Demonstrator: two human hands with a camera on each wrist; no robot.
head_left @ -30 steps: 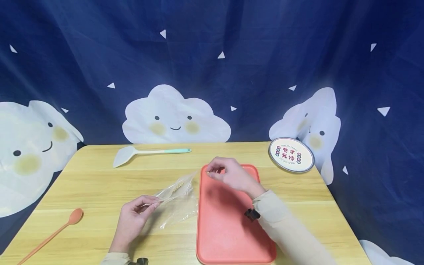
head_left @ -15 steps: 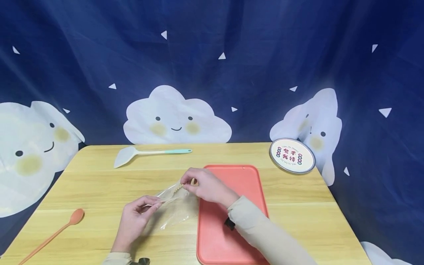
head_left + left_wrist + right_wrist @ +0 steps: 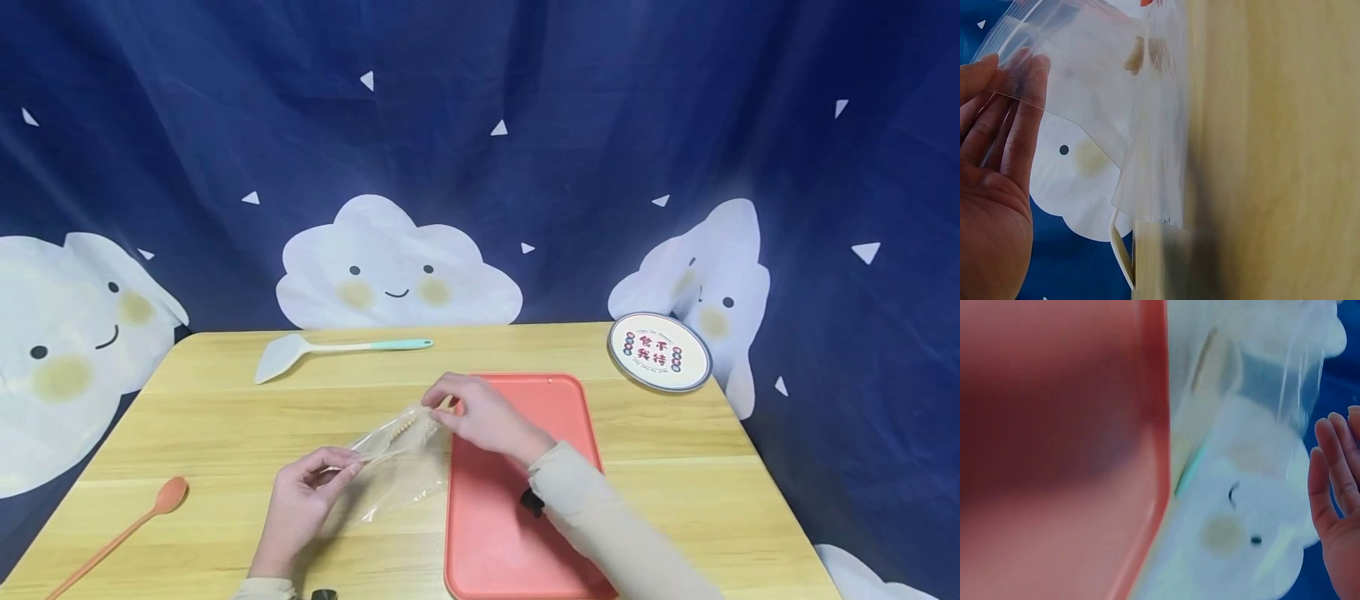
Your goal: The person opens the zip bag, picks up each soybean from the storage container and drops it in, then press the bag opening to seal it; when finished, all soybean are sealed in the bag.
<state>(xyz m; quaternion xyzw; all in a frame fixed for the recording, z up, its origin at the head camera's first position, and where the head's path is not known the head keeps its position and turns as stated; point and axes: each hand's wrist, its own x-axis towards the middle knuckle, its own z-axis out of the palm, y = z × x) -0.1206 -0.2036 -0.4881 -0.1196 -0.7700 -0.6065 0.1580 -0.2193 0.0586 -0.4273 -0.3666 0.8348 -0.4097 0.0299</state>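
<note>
A clear zip bag (image 3: 397,467) spans between the two hands, low over the table beside the tray. Thumb and fingers of my left hand (image 3: 303,500) pinch its near left edge; the left wrist view shows zip lines close to those fingertips. Inside the bag lies a beige, knobbly strip (image 3: 402,427), also visible in the left wrist view as lumpy tan pieces (image 3: 1136,56). My right hand (image 3: 483,417) pinches the bag's far right edge, over the tray's left rim. In the right wrist view only some straight fingers (image 3: 1329,456) of that hand show.
A coral-red tray (image 3: 517,542) lies right of the bag. Further back are a white spatula with a mint handle (image 3: 401,343) and, at the right corner, an oval plate (image 3: 660,375). An orange spoon (image 3: 171,495) lies at the left. A blue cloud-print curtain (image 3: 450,150) hangs behind.
My right hand has come from above the tray leftward to the bag, then shifted slightly right and back along it. My left hand keeps its grip in nearly the same spot.
</note>
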